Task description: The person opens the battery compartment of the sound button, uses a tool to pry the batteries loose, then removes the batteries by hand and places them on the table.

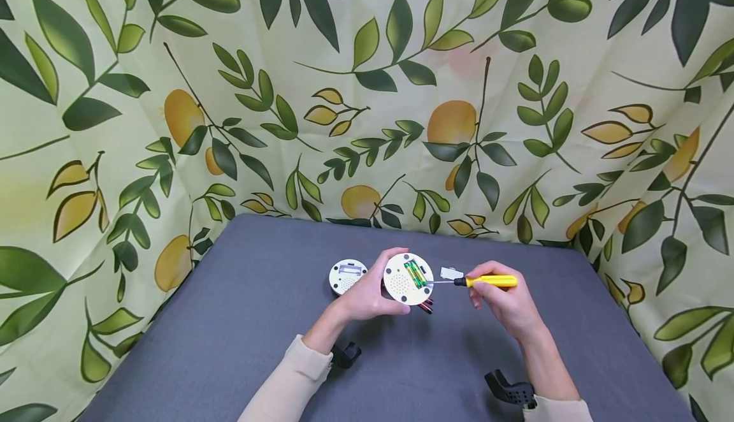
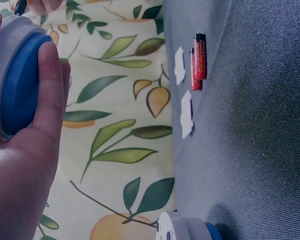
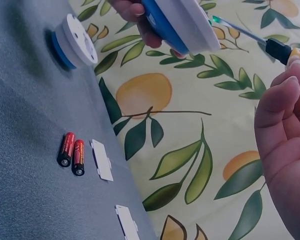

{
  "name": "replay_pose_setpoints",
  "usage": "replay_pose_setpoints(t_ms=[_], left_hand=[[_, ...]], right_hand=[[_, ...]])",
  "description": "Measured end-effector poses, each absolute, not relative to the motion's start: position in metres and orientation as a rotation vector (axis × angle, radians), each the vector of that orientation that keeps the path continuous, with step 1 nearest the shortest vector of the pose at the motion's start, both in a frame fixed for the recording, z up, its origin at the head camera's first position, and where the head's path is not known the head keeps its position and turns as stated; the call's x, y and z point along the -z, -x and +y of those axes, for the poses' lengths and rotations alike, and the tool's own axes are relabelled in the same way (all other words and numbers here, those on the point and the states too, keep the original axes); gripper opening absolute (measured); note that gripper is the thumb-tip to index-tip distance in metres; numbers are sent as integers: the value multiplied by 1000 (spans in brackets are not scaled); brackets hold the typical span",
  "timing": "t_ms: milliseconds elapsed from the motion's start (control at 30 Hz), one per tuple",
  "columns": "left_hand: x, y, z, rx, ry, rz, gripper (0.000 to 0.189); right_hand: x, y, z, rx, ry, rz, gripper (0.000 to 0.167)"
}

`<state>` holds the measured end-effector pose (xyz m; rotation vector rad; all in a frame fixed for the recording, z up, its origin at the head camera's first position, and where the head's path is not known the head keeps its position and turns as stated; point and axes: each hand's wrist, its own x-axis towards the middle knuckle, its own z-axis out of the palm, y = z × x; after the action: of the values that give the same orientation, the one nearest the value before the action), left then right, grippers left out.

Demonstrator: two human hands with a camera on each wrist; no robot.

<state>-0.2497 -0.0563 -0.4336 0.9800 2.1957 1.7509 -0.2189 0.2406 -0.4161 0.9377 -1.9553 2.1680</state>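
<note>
My left hand point(image 1: 364, 294) grips a round device point(image 1: 395, 285) by its rim, with the white underside facing me. Its battery compartment is uncovered and contains green batteries point(image 1: 414, 273). In the left wrist view the blue side of this device point(image 2: 22, 85) shows, with a finger laid along it. My right hand point(image 1: 510, 307) holds a yellow-handled screwdriver point(image 1: 494, 280) level. Seen from the head, its tip is at the edge of the compartment beside the batteries. The right wrist view shows the screwdriver's metal shaft point(image 3: 240, 30) angled towards the white face.
A second white and blue round device point(image 3: 79, 40) sits on the grey table point(image 1: 258, 320), its battery slot bare of batteries. Two red and black batteries point(image 3: 67, 150) lie near two white battery covers point(image 3: 103, 161). Patterned leaf cloth point(image 1: 355, 122) hangs behind the table.
</note>
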Motion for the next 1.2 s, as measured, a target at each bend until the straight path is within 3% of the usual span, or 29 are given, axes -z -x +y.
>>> replay_pose_setpoints(t_ms=[1200], left_hand=[[430,247,-53,-1697,-996,2200,100]], right_hand=[[397,235,215,-2165,-805,-1970,15]])
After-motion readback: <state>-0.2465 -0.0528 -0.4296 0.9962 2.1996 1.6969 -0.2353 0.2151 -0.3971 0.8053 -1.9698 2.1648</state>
